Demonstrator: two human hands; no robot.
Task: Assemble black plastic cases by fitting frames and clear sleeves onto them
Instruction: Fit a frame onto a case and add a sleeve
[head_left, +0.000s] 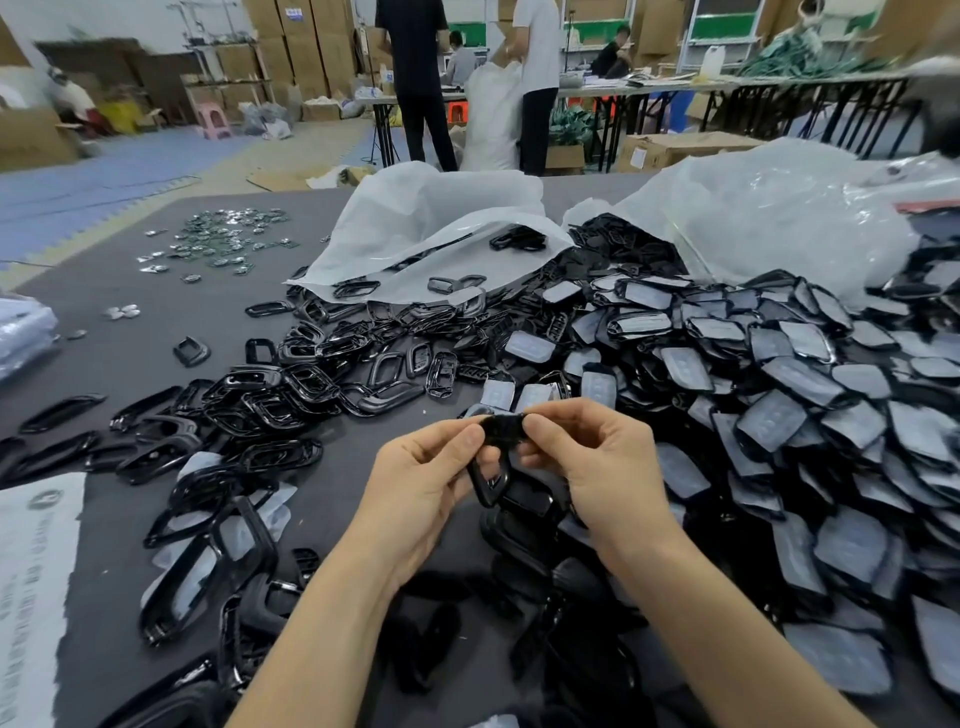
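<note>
Mid-frame, left hand (421, 483) and right hand (597, 467) both pinch one black frame (496, 452) above the grey table (156, 343); bare table lies upper left, heaped sleeved cases (779, 395) right.

Fingertips (470, 434) seemingly hide the top of the blurred black case (503, 432).

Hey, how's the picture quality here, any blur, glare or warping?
Head view: wide-angle warping stretches the forearms; the black frame pinched by left hand and right hand looks slightly soft; a dark blurred smear sits top right; glossy loose frames at left catch glints; lighting is even, shadows faint.
</note>
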